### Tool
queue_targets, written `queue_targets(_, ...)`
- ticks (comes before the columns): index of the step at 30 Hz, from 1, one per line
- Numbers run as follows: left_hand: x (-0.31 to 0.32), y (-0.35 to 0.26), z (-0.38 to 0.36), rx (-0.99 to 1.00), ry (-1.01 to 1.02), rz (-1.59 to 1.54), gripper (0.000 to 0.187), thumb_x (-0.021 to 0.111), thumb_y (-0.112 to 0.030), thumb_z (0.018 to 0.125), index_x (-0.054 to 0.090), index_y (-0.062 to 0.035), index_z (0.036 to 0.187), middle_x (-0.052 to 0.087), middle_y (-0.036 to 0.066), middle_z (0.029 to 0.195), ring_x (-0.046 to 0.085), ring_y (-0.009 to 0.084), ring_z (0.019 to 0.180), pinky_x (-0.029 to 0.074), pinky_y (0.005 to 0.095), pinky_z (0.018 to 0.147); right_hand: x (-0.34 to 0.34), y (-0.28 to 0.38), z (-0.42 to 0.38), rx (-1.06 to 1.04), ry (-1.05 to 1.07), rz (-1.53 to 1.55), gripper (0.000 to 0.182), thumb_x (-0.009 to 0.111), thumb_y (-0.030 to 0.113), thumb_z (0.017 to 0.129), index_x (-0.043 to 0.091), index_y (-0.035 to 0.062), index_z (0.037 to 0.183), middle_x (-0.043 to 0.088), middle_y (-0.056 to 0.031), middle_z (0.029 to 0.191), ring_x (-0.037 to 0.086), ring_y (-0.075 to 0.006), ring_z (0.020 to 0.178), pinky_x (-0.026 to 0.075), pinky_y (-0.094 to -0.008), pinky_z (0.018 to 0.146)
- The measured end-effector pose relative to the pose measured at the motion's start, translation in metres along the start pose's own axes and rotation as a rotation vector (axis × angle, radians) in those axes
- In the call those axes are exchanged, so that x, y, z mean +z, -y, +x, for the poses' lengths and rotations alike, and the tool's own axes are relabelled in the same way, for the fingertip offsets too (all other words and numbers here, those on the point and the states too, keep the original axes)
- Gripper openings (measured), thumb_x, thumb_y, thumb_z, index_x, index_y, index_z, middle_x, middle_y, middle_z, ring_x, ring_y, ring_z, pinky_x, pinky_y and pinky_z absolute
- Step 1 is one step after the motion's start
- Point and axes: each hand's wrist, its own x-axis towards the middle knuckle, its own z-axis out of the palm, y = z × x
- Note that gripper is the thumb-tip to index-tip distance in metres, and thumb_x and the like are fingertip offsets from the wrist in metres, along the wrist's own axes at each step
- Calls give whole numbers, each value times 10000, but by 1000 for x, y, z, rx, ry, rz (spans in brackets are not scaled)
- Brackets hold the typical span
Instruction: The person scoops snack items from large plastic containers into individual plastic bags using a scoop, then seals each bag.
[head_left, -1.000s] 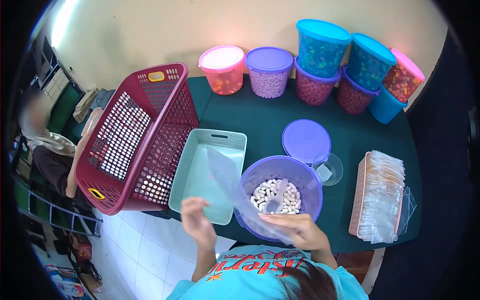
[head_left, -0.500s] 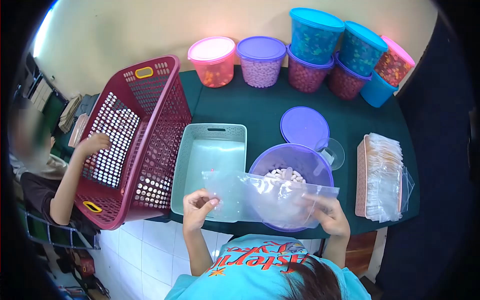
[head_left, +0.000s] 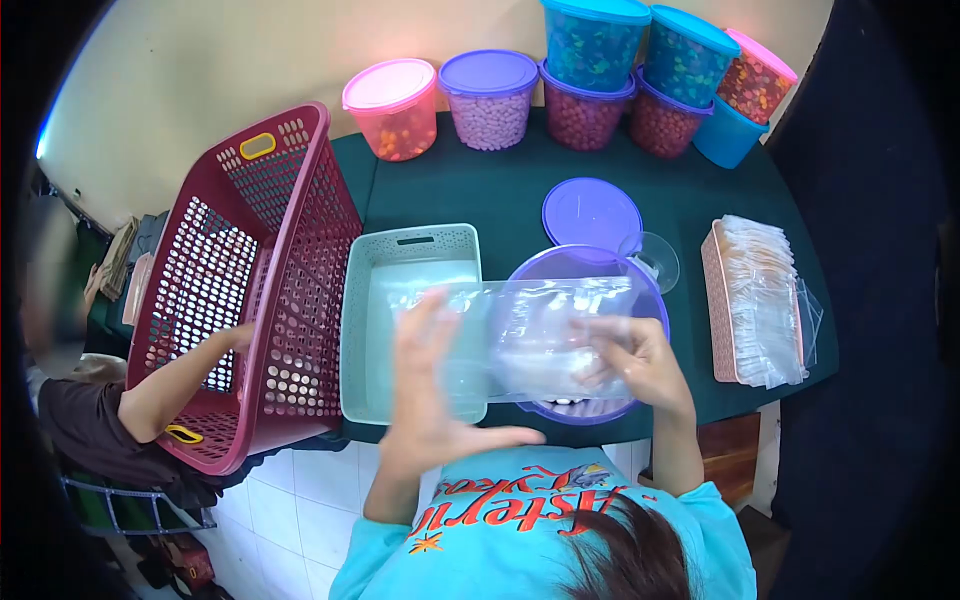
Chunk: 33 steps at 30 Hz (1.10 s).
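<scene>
A clear plastic bag (head_left: 535, 335) is stretched sideways in front of me, over the purple tub (head_left: 575, 262) and the edge of the pale green basket (head_left: 352, 330). My right hand (head_left: 645, 365) pinches the bag near its right end. At the bag's left end, my left hand (head_left: 425, 400) is open, its thumb spread wide to the right and its fingers slightly blurred. The bag mostly hides the tub's white pieces. Behind the tub lie a purple lid (head_left: 592, 212) and a clear round dish-like piece (head_left: 658, 265).
To the left stands a tall maroon laundry basket (head_left: 315, 230), with another person's arm (head_left: 190, 385) reaching into it. A pink basket (head_left: 712, 310) of clear bags sits at right. Several lidded tubs (head_left: 488, 100) of colourful pieces line the back, some stacked.
My left hand has gone from a pinch on the bag to open, thumb spread. The bag has moved up in view. The other person's arm has shifted lower and to the right.
</scene>
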Motion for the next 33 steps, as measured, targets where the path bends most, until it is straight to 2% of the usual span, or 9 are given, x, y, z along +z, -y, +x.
queue_targets(3, 29, -14, 17, 66, 329, 249, 1151, 820, -369, 385, 203, -48, 1303, 254, 202, 1302, 300, 338, 1188, 216, 463, 990, 21, 7, 4, 48, 65, 32, 297, 414, -34, 800, 512, -58, 1079, 595, -137, 905, 606, -157, 722, 507, -252, 583)
queue_targets(6, 40, 3, 22, 71, 342, 124, 1102, 802, -292, 418, 202, -72, 1315, 281, 193, 1283, 280, 347, 1201, 177, 528, 982, 22, 4, 9, -15, 53, -40, 316, 397, -72, 769, 522, -63, 1059, 591, -140, 896, 592, -145, 777, 490, -259, 620)
queue_targets(9, 36, 15, 20, 23, 264, -17, 1108, 814, -258, 396, 216, -42, 1303, 335, 172, 1261, 345, 323, 1164, 248, 441, 979, 20, 21, 18, -84, 104, -127, 327, 390, -59, 777, 499, -57, 1086, 594, -141, 875, 597, -143, 741, 496, -267, 615)
queue_targets(14, 23, 40, -3, -84, 82, -260, 1191, 862, -308, 322, 234, 9, 1283, 418, 183, 1204, 426, 295, 1109, 310, 406, 959, -4, 33, 52, 254, 425, 56, 322, 422, 151, 853, 465, -15, 1125, 603, -134, 870, 607, -161, 693, 498, -278, 594)
queue_targets(17, 20, 45, -18, -148, 60, -251, 1237, 871, -329, 286, 228, 13, 1285, 389, 207, 1229, 408, 273, 1129, 312, 393, 961, -17, -24, 92, -67, 448, -672, 268, 451, 166, 820, 551, 72, 1051, 594, -190, 928, 600, -246, 792, 475, -351, 708)
queue_targets(19, 25, 50, -33, -256, 46, -367, 1120, 859, -301, 368, 261, 28, 1256, 392, 231, 1228, 446, 337, 1091, 359, 402, 925, -11, -42, 102, 167, 645, -1166, 270, 486, 155, 773, 586, 122, 1021, 563, -177, 976, 519, -283, 986, 430, -391, 779)
queue_targets(22, 29, 51, -41, -275, 55, -434, 1111, 859, -309, 375, 264, 18, 1254, 383, 241, 1231, 440, 333, 1101, 356, 401, 931, -2, -91, 102, 62, 808, -1679, 279, 520, 164, 733, 603, 130, 998, 527, -122, 1035, 431, -255, 1082, 385, -375, 818)
queue_targets(29, 33, 58, -47, -310, 4, -482, 1146, 861, -316, 359, 237, 9, 1264, 389, 244, 1224, 443, 328, 1097, 369, 402, 914, 4, -102, 95, -137, 993, -1936, 211, 552, 183, 710, 634, 89, 879, 538, -90, 1031, 419, -198, 1045, 303, -322, 868)
queue_targets(33, 31, 65, -54, -316, 3, -490, 1204, 859, -319, 352, 178, 8, 1290, 383, 258, 1218, 446, 325, 1092, 377, 401, 901, 6, -39, 98, 86, 872, -1782, 150, 587, 154, 687, 657, 98, 807, 619, -53, 865, 563, -185, 869, 413, -304, 699)
